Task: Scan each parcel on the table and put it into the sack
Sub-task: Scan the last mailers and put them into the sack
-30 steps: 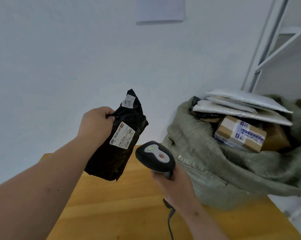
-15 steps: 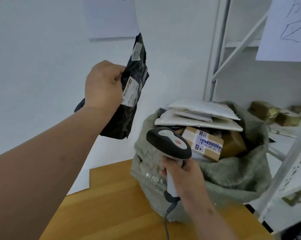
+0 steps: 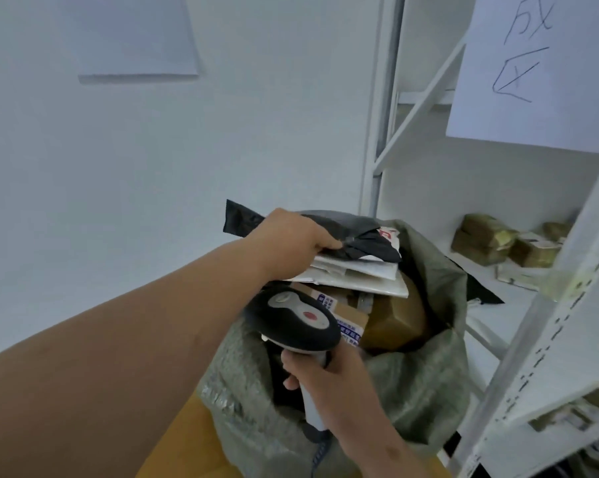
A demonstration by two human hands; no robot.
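Atop the sack (image 3: 429, 391), left hand (image 3: 291, 236) grips black parcel (image 3: 353, 232).

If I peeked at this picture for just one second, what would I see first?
Probably the left hand in the middle, laying a black plastic mailer bag on top of the white padded envelopes that poke out of the overstuffed grey-green sack. Just below, the right hand grips a black handheld barcode scanner with a red button. At the top right, a handwritten paper sign hangs on white shelving.
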